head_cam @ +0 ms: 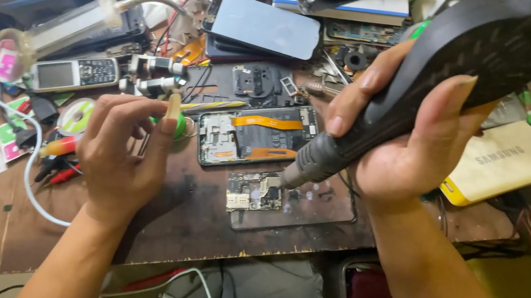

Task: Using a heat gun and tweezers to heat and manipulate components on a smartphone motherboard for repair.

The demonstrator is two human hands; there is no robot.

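Right hand (404,148): wrapped tight round the black handle of a hot-air gun (426,88), fingers and thumb clamped on the grip. Metal nozzle points down-left, its tip just above the top right corner of a small circuit board (254,192).

Circuit board: lies flat on a dark glass plate (312,211) at the near middle of the workbench (200,223), just below an opened phone (257,134) showing orange flex strips.

Left hand (123,150): fingers curled together, pinching something thin near a small green object (180,127); probably tweezers, though the hand hides most of it. It sits well to the left of the board, not touching it.

Surroundings: an old keypad phone (75,74), a solder reel (76,117), a white cable (35,165), red-handled tools (58,172), a yellowish booklet (506,162) and a stack of dark screens (265,24).

Risks, as judged: the board rests unclamped, so an air blast or a nudge from the nozzle could slide it on the smooth plate. Heat held too near one corner may scorch parts or lift neighbouring components. The opened phone's flex strips lie near the nozzle's path and could suffer stray heat.
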